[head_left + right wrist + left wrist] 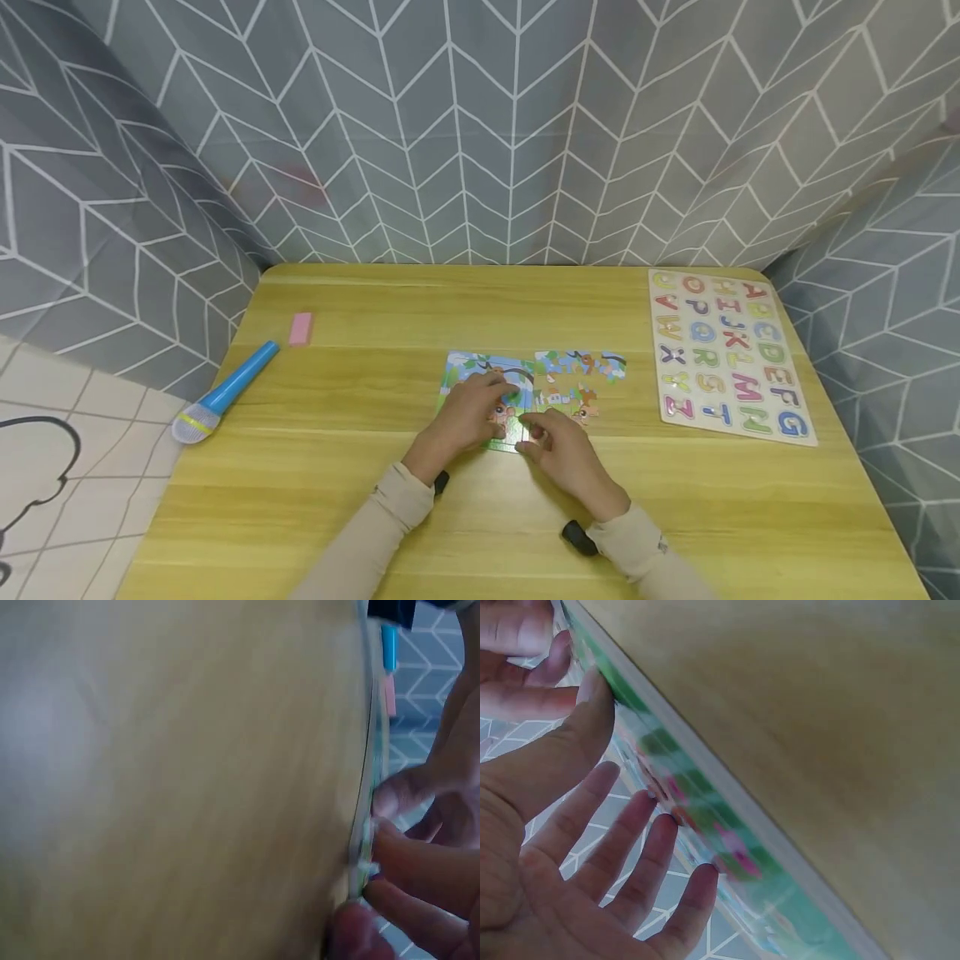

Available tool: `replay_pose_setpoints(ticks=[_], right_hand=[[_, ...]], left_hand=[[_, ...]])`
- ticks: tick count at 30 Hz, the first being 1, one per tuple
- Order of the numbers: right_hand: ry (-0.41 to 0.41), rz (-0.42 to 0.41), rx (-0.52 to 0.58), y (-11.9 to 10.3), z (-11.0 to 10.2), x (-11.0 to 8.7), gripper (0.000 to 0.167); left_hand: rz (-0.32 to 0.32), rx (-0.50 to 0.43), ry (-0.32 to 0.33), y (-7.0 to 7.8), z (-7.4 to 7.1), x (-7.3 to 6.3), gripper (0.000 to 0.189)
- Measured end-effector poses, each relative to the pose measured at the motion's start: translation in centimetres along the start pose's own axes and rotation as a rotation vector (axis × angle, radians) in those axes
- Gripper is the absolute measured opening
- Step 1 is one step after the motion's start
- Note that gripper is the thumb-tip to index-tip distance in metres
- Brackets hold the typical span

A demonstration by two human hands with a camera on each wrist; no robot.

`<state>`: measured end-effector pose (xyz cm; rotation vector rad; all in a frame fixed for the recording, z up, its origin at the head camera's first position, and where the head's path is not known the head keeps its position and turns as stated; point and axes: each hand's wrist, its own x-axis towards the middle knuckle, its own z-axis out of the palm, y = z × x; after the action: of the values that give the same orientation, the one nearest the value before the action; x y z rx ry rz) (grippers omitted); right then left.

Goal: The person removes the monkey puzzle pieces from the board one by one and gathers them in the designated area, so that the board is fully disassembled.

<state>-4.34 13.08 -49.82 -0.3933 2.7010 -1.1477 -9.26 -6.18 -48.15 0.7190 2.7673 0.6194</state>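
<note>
Relaxed and spread, the left hand [468, 412] reaches over the puzzle board [453, 375], fingertips touching its picture and thumb by its near edge. At the board's near right corner the right hand [562, 450] has thumb and fingers bent close together; whether a piece is pinched between them I cannot tell.

The puzzle board lies flat on the table [360, 483], under the left hand. Its pale side edge suggests something thin, light and stiff; the glossy print may be a little slippery. It is probably best steadied by its rim, while pieces would be easiest to take by their edges, since thin tabs could chip or bend.

Loose pieces [585, 363] lie just right of the board, some near the right hand. Well right of it is the letter board [731, 358]; well left are the pink block [301, 329] and, farther out, the toy microphone [225, 393].

Fingers cover much of the board's picture. The right wrist view is blurred and sees the board nearly edge-on.
</note>
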Motion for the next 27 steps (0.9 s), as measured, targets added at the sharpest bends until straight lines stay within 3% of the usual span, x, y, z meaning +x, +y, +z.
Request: replay_pose_setpoints(ticks=[7,15,20,27], right_hand=[[-0.075,0.019,-0.057,-0.7,0.2,-0.5,0.062],[-0.017,0.045,-0.028,-0.4,0.0,2.0,0.07],[0.009,0.069,-0.015,-0.3,-0.1,3.5,0.058],[0.033,0.104,0.009,-0.2,-0.1,3.9,0.043]], left_hand=[[-0.002,-0.014,0.011,-0.1,0.1,0.0,0.066],[0.0,-0.013,0.016,-0.2,0.1,0.0,0.072],[-0.003,-0.043,0.011,-0.1,0.2,0.0,0.077],[-0.025,-0.072,0.008,0.0,0.3,0.1,0.084]])
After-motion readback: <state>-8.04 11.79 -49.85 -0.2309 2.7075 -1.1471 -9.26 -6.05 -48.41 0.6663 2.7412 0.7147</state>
